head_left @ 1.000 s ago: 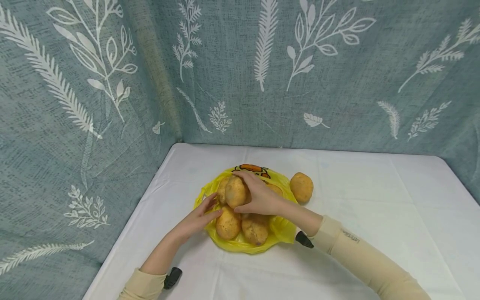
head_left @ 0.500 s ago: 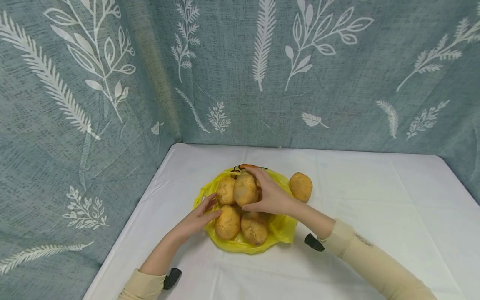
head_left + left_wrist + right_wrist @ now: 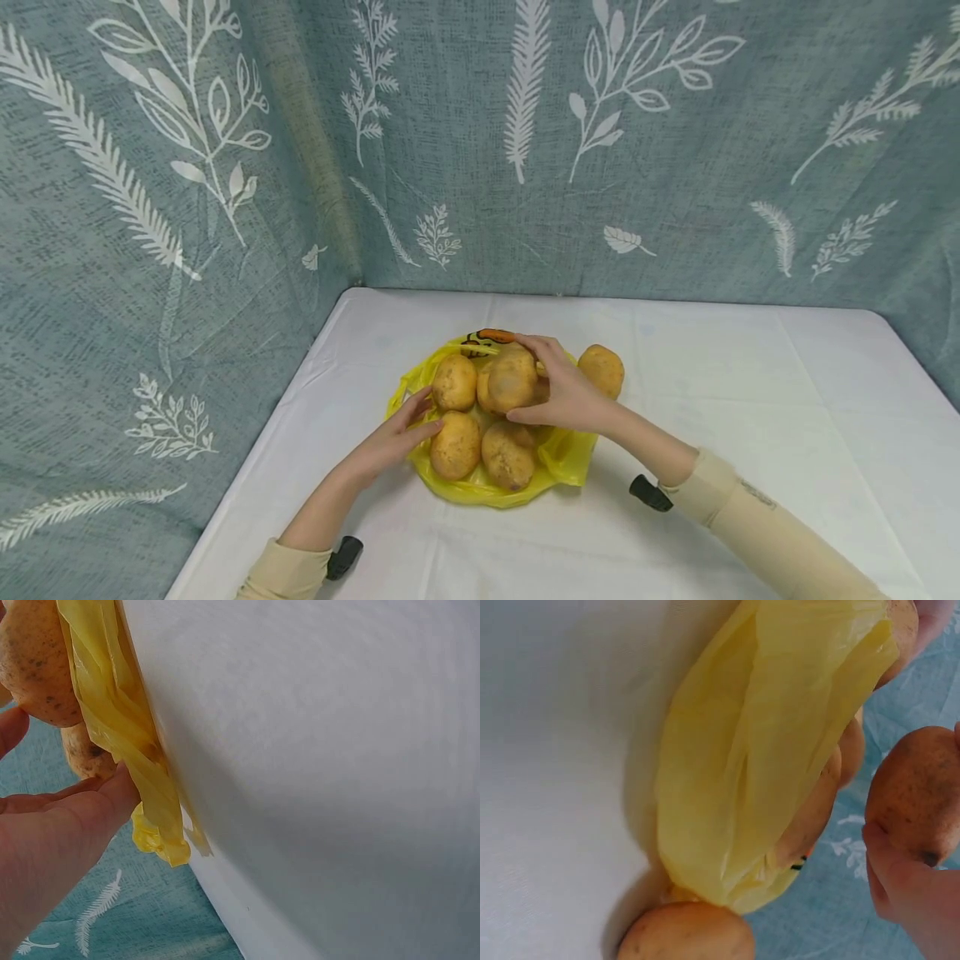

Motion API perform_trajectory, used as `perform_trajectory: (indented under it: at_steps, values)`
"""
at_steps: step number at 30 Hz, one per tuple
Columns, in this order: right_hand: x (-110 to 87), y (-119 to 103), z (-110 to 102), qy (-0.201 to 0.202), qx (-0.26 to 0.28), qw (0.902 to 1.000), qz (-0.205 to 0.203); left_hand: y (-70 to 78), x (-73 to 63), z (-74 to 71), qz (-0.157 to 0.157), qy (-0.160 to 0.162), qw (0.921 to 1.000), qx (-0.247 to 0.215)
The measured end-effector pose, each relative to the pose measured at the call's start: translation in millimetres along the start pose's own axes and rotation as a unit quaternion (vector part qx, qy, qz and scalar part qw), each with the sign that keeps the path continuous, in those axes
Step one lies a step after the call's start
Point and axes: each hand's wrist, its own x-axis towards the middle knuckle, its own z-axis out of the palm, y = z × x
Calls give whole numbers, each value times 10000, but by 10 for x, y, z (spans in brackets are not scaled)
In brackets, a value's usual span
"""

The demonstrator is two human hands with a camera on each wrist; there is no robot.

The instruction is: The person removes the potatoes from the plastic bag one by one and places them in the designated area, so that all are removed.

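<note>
My right hand point(image 3: 558, 392) grips a potato point(image 3: 512, 379), thumb at the near side and fingers at the far side. In the right wrist view this held potato point(image 3: 915, 791) is apart from the bag. Below it lies a yellow plastic bag point(image 3: 472, 493), spread with its mouth upward and several potatoes inside. Left of the bag is my left hand point(image 3: 386, 450), its thumb against the front left potato point(image 3: 455, 446) and its fingers by the rear left potato point(image 3: 454, 382). In the left wrist view those fingers point(image 3: 90, 806) lie extended along the yellow plastic.
A loose potato point(image 3: 602, 371) sits on the white-covered table point(image 3: 750, 400), just right of the bag. Blue-green curtains point(image 3: 480, 208) with white leaf prints stand behind the table and along its left side.
The potato in my right hand has moved to the right, from above the rear left potato. Another potato beneath it now shows. My left hand has stayed in place.
</note>
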Motion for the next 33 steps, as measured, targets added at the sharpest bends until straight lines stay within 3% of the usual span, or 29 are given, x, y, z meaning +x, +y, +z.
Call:
perform_trajectory:
  at_steps: [6,19,33]
  values:
    - [-74,67,-89,167,231,9995,-133,-1,2,-1,4,-14,10000,0]
    - [-288,154,-304,225,1143,9931,146,-5,4,4,16,-25,10000,26]
    - [-491,339,-538,498,1161,9914,331,-9,5,6,34,-24,10000,24]
